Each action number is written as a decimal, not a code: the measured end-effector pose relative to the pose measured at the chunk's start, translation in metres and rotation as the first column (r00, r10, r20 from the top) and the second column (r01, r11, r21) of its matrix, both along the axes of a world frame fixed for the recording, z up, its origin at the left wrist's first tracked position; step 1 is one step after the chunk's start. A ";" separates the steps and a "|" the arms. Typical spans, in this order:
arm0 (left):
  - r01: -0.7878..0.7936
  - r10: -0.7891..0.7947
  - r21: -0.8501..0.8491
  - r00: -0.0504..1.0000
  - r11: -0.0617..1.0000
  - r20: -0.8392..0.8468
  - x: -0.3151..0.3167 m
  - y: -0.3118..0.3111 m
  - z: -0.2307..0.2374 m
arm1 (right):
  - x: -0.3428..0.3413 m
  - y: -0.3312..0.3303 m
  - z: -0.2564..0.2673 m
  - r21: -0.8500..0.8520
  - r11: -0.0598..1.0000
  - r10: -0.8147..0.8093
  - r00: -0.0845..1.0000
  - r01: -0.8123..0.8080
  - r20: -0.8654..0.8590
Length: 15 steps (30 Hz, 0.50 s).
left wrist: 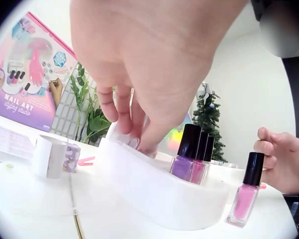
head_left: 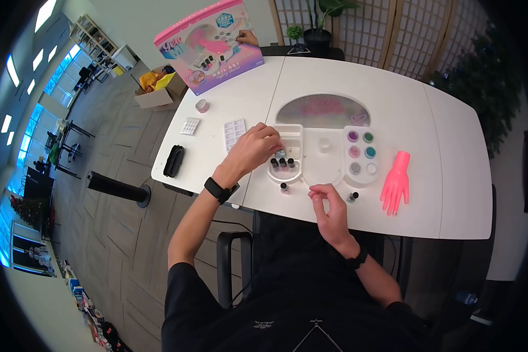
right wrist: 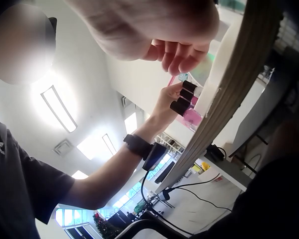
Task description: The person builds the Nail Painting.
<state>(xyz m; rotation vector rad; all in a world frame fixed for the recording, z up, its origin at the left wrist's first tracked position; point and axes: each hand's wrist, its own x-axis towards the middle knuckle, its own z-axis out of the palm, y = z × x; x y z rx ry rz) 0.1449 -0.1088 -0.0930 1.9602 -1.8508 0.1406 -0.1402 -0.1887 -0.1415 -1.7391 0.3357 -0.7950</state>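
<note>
My left hand (head_left: pixel 255 148) reaches down into the left compartment of a white nail-art station (left wrist: pixel 149 199). Its fingertips are bent together inside, next to a small bluish item (head_left: pixel 281 152); I cannot tell whether they hold it. Right beside them, black-capped nail polish bottles (head_left: pixel 283 165) stand in a row, a purple one (left wrist: pixel 184 168) among them. A pink polish bottle (left wrist: pixel 244 203) stands on the table in front of the station. My right hand (head_left: pixel 331 214) hovers at the table's front edge, fingers loosely bent and nothing seen in them. Another polish bottle (head_left: pixel 352 197) is beside it.
Glitter pots (head_left: pixel 352 136) fill the station's right side, below a half-round mirror (head_left: pixel 322 111). A pink model hand (head_left: pixel 396 185) lies to the right. Leftward are a white compartment tray (head_left: pixel 234 132), a black case (head_left: pixel 173 161) and a tape roll (head_left: pixel 202 106). The nail-art box (head_left: pixel 211 47) stands behind.
</note>
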 end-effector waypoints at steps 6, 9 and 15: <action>-0.005 0.005 0.005 0.999 1.000 0.032 0.000 0.000 0.002 | 0.003 0.000 0.001 -0.284 0.957 -0.045 0.999 0.049 0.020; -0.005 0.005 0.021 0.999 1.000 0.035 0.001 0.001 0.002 | 0.003 0.000 0.000 -0.322 0.946 -0.049 0.999 0.050 0.011; -0.041 0.043 0.048 0.998 0.998 -0.051 -0.003 0.002 0.011 | 0.004 -0.004 -0.007 -0.324 0.945 -0.048 0.999 0.047 0.005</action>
